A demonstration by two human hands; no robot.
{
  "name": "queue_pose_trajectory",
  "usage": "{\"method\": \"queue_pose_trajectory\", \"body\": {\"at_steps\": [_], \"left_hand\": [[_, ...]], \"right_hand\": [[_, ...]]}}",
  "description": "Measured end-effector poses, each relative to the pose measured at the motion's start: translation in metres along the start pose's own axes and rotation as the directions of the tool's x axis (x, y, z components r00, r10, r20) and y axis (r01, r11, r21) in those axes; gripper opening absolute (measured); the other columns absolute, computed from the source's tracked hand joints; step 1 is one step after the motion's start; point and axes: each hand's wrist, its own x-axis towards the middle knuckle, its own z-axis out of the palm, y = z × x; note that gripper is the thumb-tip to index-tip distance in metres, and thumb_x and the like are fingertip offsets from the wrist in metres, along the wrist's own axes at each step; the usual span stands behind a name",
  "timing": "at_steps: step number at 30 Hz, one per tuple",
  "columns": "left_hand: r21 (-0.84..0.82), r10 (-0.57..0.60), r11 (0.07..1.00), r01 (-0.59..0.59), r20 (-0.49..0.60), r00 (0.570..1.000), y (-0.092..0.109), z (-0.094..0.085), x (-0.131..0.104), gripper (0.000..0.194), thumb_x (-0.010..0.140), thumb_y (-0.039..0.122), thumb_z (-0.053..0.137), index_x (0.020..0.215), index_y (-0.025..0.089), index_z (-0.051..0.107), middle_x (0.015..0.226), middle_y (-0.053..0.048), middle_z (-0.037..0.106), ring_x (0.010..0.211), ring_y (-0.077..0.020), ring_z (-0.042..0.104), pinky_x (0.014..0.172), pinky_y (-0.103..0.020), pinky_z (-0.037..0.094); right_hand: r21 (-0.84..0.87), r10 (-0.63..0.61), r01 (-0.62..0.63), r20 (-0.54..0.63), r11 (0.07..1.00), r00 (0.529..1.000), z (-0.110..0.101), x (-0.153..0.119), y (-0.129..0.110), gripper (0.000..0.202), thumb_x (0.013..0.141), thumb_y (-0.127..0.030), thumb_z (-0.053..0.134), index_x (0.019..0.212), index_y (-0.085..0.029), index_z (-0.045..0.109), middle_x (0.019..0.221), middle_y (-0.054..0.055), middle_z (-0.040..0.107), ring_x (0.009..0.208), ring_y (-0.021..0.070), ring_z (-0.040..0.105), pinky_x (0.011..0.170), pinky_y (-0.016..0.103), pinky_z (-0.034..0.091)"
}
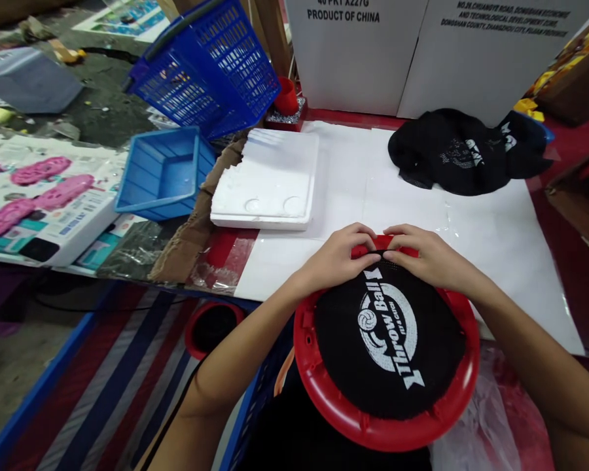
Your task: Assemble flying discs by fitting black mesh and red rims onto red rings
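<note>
A round red plastic ring (387, 433) lies in front of me, tilted and resting against the table's near edge. Within it is a black fabric disc (334, 340) printed in white with "Throw Ball". At the far side of the ring, my left hand (344, 255) pinches the fabric's edge, thumb on top and fingers over the red rim. My right hand (426, 256) grips the same edge just to the right, its fingertips close to the left ones. Farther back on the right sits a heap of black printed fabric pieces (451, 154).
White sheets (353, 163) cover the red table. A white foam block (269, 176) and a blue bin (164, 173) stand left, below a tilted blue basket (211, 72). White cartons (358, 72) wall off the back. Below left is another red ring with black inside (213, 327).
</note>
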Motion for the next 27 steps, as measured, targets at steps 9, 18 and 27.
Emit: {"method": "queue_pose_trajectory", "body": {"at_steps": [9, 18, 27], "left_hand": [[0.025, -0.013, 1.0, 0.016, -0.132, 0.991, -0.004, 0.002, 0.002, 0.005, 0.095, 0.016, 0.073, 0.091, 0.019, 0.075, 0.106, -0.005, 0.077, 0.099, -0.0199, 0.072, 0.091, -0.036, 0.056], [0.093, -0.203, 0.974, 0.207, -0.044, 0.978, 0.004, -0.001, 0.009, 0.014, 0.099, 0.02, 0.063, 0.092, 0.018, 0.074, 0.095, -0.004, 0.077, 0.088, -0.0191, 0.069, 0.082, -0.035, 0.052], [0.06, -0.304, 0.951, 0.304, -0.019, 0.953, 0.004, -0.003, 0.02, 0.014, 0.09, 0.02, 0.065, 0.084, 0.016, 0.077, 0.084, -0.003, 0.077, 0.078, -0.0171, 0.069, 0.073, -0.032, 0.05]], "right_hand": [[0.064, -0.112, 0.117, -0.072, 0.991, 0.991, 0.007, 0.011, 0.015, 0.018, 0.102, -0.035, 0.066, 0.089, -0.024, 0.072, 0.132, 0.008, 0.07, 0.118, 0.0261, 0.069, 0.103, 0.045, 0.053], [0.102, -0.107, 0.11, -0.037, 0.989, 0.994, 0.01, 0.017, 0.019, 0.02, 0.103, -0.035, 0.063, 0.088, -0.023, 0.065, 0.126, 0.008, 0.068, 0.109, 0.024, 0.066, 0.098, 0.044, 0.053], [0.137, -0.043, 0.054, -0.083, 0.989, 0.996, 0.012, 0.022, 0.022, 0.02, 0.099, -0.033, 0.067, 0.083, -0.022, 0.068, 0.12, 0.004, 0.069, 0.104, 0.0214, 0.067, 0.097, 0.039, 0.049]]}}
